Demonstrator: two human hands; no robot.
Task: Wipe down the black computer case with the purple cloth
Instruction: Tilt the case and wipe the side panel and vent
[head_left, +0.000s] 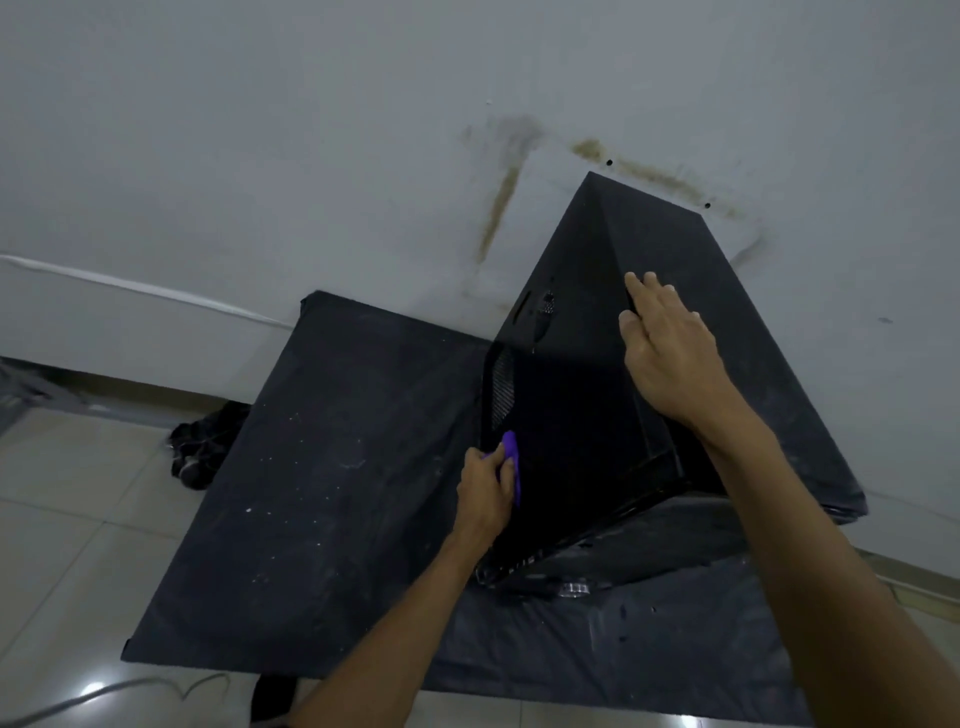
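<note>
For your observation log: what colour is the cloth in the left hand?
The cloth is purple; head view.

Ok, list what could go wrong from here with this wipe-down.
1. The small purple cloth, gripped in the left hand, could snag on the mesh vent of the black computer case.
2. The case may slide on the black plastic sheet if the right hand eases off.

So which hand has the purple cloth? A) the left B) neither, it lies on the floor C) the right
A: the left hand grips the purple cloth against the black computer case, while the right hand rests flat on its top.
</note>
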